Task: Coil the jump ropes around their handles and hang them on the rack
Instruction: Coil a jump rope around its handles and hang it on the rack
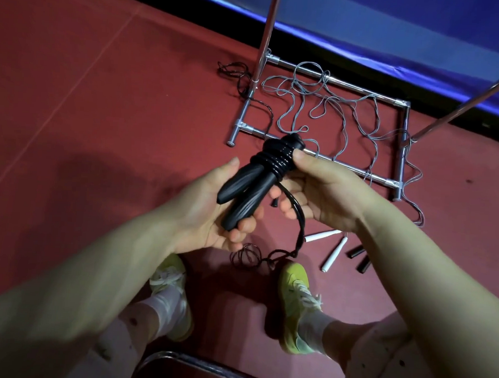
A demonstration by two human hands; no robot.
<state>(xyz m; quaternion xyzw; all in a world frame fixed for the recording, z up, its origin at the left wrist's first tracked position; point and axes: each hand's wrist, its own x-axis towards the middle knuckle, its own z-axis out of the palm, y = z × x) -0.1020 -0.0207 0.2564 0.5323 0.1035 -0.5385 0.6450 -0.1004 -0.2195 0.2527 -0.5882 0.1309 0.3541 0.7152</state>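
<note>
The left hand [212,213] grasps the two black handles [242,194] side by side so they make one core, while the right hand [320,189] pinches the wound turns [276,158] with its thumb, likely to keep them from springing loose. The unwound black rope [294,220] trails toward 6 o'clock onto the floor [88,93]. The rack [329,83] stands at 12 o'clock, with a grey rope [342,112] strewn over its base.

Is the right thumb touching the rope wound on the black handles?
Touching. The head view shows the right hand with its thumb tip pressed against the black coils wrapped round the two handles; no gap shows between them.
</note>
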